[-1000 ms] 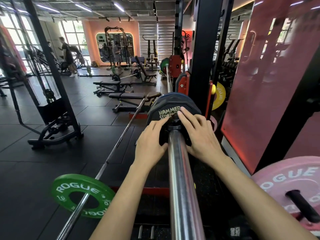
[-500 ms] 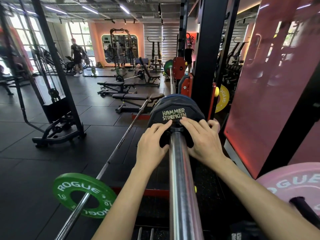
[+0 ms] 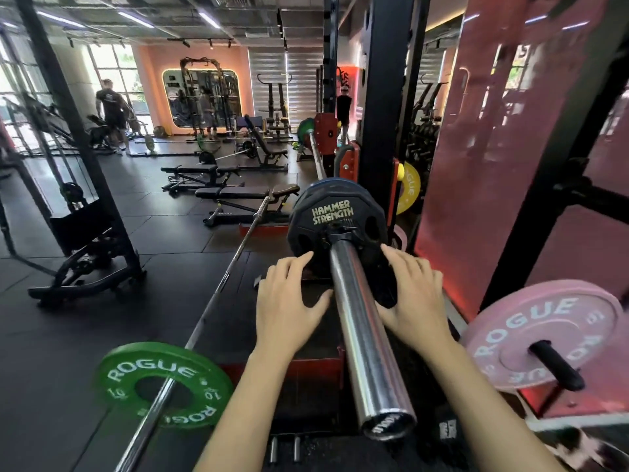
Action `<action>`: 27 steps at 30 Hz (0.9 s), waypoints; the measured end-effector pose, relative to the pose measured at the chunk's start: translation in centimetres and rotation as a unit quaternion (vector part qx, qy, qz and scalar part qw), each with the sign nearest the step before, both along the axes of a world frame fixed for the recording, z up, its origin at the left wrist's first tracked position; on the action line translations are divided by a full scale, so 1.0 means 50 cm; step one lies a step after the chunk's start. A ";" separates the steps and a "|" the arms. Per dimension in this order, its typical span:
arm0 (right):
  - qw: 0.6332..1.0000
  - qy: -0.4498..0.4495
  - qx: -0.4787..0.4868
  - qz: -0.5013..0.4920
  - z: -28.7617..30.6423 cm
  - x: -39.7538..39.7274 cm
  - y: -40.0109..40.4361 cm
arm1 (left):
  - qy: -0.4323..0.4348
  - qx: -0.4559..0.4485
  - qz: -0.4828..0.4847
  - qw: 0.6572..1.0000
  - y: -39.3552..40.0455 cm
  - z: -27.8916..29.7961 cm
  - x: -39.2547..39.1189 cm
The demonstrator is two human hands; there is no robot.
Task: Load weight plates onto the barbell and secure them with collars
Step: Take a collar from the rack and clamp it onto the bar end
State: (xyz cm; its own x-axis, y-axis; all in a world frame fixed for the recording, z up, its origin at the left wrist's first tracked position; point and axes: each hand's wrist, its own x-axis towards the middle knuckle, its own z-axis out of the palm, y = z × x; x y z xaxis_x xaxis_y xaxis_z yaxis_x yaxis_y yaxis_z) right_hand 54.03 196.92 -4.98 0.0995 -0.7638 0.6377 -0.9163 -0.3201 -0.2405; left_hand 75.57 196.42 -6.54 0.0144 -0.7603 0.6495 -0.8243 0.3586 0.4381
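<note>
A black Hammer Strength plate point(image 3: 335, 212) sits on the chrome barbell sleeve point(image 3: 364, 335), with a black collar point(image 3: 335, 236) against its hub. The sleeve runs toward me and its end cap shows at the bottom. My left hand point(image 3: 289, 301) hovers left of the sleeve with fingers spread and relaxed, just short of the plate's lower edge. My right hand point(image 3: 413, 294) is on the right side, its straight fingers near or touching the plate's lower right rim. Neither hand holds anything.
A pink Rogue plate point(image 3: 541, 335) hangs on a storage peg at the right. A second barbell point(image 3: 218, 301) with a green Rogue plate point(image 3: 163, 383) lies on the floor at the left. The black rack upright point(image 3: 388, 107) stands behind the plate. Benches and people are farther back.
Both hands have drawn back from the collar at the hub and spread apart to either side of the sleeve. The collar now shows uncovered. The view has pulled back from the plate.
</note>
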 end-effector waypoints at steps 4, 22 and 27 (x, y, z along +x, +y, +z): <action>0.999 -0.006 0.023 -0.027 -0.010 0.011 0.101 | 0.014 0.030 -0.017 0.999 0.084 -0.013 0.017; 0.995 -0.082 0.047 -0.040 -0.042 0.034 0.536 | 0.017 0.062 -0.055 0.996 0.464 -0.027 0.018; 0.995 -0.086 0.049 -0.014 -0.045 0.040 0.625 | 0.017 0.054 -0.026 0.998 0.578 -0.019 0.031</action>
State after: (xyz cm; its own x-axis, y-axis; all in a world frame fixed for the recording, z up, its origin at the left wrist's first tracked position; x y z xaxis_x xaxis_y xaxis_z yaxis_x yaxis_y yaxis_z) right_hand 56.05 228.16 -7.24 -0.0267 -0.8246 0.5650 -0.8676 -0.2616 -0.4229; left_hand 77.13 225.30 -7.49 -0.0054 -0.8261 0.5635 -0.7898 0.3491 0.5043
